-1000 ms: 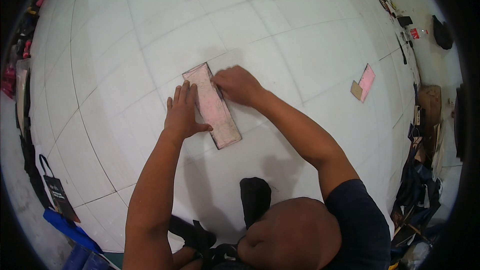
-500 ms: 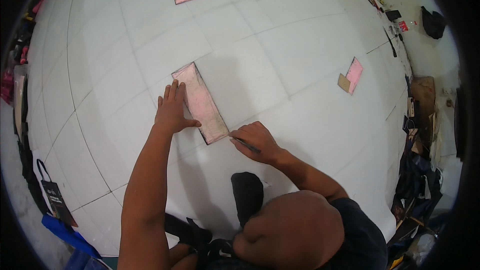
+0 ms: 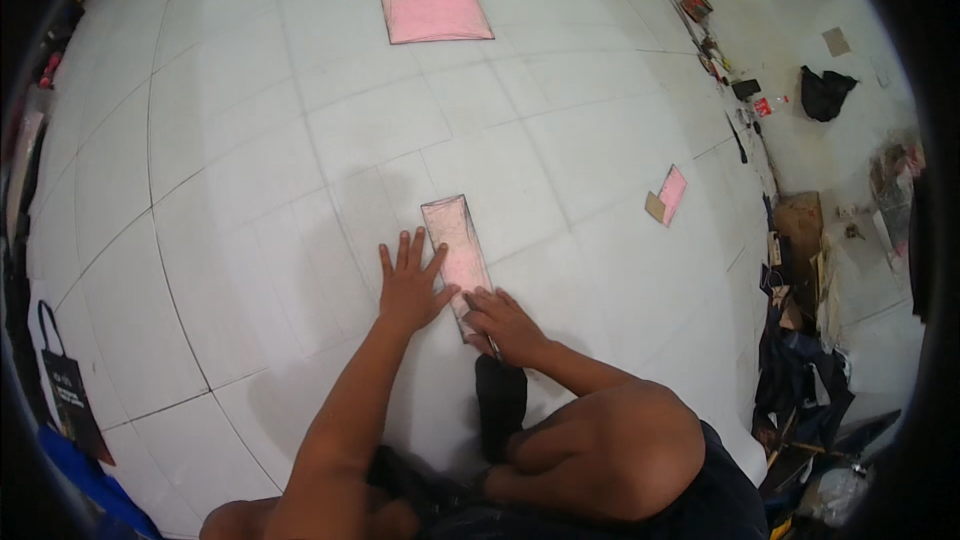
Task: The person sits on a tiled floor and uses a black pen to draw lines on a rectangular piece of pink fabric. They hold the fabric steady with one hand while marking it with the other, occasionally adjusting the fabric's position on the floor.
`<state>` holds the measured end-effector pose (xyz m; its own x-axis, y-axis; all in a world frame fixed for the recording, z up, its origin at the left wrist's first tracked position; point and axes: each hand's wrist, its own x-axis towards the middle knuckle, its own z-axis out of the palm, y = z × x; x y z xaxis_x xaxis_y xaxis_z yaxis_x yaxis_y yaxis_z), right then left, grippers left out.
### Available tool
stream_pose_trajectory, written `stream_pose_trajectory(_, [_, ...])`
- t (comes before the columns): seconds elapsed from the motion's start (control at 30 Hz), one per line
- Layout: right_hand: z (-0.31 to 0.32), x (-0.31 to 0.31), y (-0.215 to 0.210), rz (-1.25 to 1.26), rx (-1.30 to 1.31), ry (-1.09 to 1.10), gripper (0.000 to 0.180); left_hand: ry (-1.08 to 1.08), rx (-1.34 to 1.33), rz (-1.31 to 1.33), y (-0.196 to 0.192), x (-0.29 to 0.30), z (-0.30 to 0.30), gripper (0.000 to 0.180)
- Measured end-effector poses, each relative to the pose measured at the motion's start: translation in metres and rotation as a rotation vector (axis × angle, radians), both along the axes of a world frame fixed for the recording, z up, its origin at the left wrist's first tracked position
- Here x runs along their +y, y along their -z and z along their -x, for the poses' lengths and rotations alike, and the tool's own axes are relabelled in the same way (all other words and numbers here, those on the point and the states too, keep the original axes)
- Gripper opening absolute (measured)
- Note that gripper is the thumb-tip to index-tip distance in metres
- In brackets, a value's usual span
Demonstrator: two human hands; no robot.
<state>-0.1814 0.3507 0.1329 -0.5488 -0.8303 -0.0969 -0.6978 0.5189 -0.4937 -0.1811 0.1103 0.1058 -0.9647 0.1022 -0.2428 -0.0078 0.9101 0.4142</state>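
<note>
A long pink card strip, scuffed and dark along its edges, lies flat on the white sheet. My left hand rests along its left side, fingers spread and thumb on the strip. Over the strip's near end is my right hand, its fingers curled round a slim dark pencil. The pencil's tip is hidden, and so is part of the strip's near end.
Straight pencil lines cross the sheet. Farther off lies a larger pink card. To the right, a small pink strip touches a brown card piece. A dark bag stands at left; clutter lines the right.
The pink strip has shifted right and toward me and turned slightly. My left hand has moved along with it; my right hand now covers its near end. The view has shifted too.
</note>
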Motion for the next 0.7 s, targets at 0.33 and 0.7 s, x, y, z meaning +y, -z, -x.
stream_pose_trajectory(0.33, [0.013,0.012,0.006,-0.219,0.039,0.321,0.042,-0.183,0.167,-0.130,0.014,0.016,0.002,0.078])
stream_pose_trajectory(0.7, [0.040,0.038,0.001,-0.072,0.031,0.403,0.044,-0.142,0.043,-0.002,0.012,0.004,0.006,0.081])
